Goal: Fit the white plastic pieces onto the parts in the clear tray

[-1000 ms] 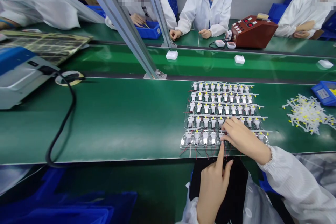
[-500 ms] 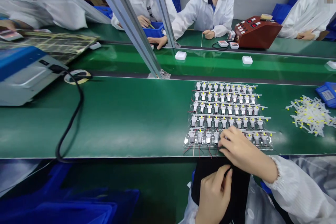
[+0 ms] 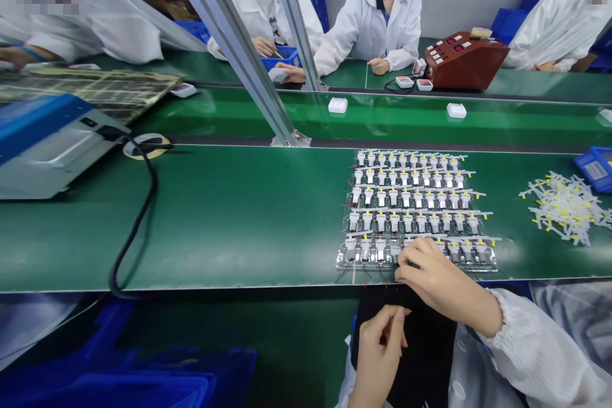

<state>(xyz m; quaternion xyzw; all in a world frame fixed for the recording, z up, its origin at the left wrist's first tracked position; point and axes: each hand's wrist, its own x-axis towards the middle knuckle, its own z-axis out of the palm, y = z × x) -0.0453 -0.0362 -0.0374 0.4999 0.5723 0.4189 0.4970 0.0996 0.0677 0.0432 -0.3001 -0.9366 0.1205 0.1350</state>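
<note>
A clear plastic tray (image 3: 340, 259) lies near the bench's front edge, with rows of small white motor pieces (image 3: 380, 248) with yellow tips and thin red and black wires. Over its front row, my right hand (image 3: 425, 271) has its fingers bent together at one of the pieces; what the fingertips grip is hidden. Below the bench edge, in front of the black clothing, my left hand (image 3: 382, 344) is closed in a pinch, and anything in it is too small to make out. A pile of white strips with yellow ends (image 3: 567, 207) lies right of the tray.
A blue and grey machine (image 3: 62, 146) with a black cable (image 3: 148, 204) and a tape roll (image 3: 143, 145) stand left. Behind are a metal post (image 3: 239, 44), white devices (image 3: 337, 105) on the green conveyor, a red-brown box (image 3: 466, 60) and several people in white coats.
My left hand has shifted slightly left, its fingers closer together. My right hand stays at the front row. White devices on the conveyor moved right. A person opposite now holds a white item.
</note>
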